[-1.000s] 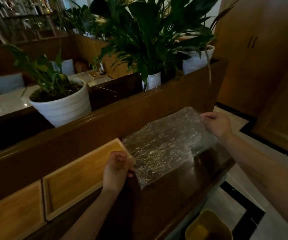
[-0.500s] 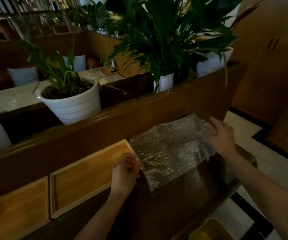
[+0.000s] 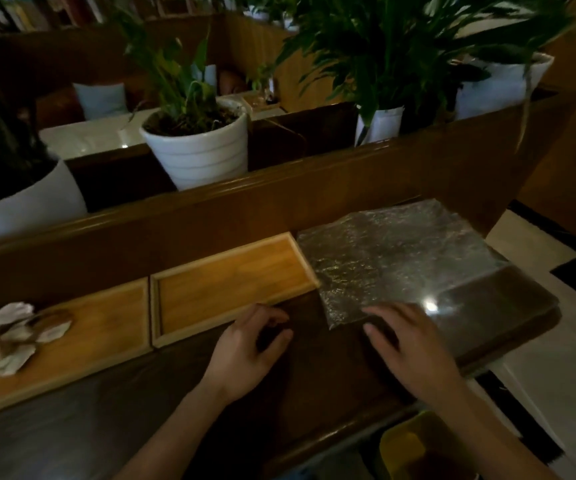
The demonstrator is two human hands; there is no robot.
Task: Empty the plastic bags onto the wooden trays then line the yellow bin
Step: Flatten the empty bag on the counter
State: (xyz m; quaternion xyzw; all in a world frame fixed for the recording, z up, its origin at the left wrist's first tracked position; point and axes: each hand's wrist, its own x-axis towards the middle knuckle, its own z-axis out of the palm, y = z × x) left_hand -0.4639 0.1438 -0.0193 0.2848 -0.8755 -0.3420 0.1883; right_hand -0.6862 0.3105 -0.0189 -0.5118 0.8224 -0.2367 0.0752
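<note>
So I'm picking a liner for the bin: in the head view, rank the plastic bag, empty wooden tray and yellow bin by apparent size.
1. plastic bag
2. empty wooden tray
3. yellow bin, though it is cut off and farther away, so unsure.

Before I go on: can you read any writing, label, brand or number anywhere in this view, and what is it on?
None can be read.
Plastic bag: crinkled and clear, no print visible.
Wooden trays: bare wood, no marks.
White scraps on the left tray: too blurred to tell if they carry text.
Yellow bin: plain as far as it shows.
White plant pots: ribbed, no label.
</note>
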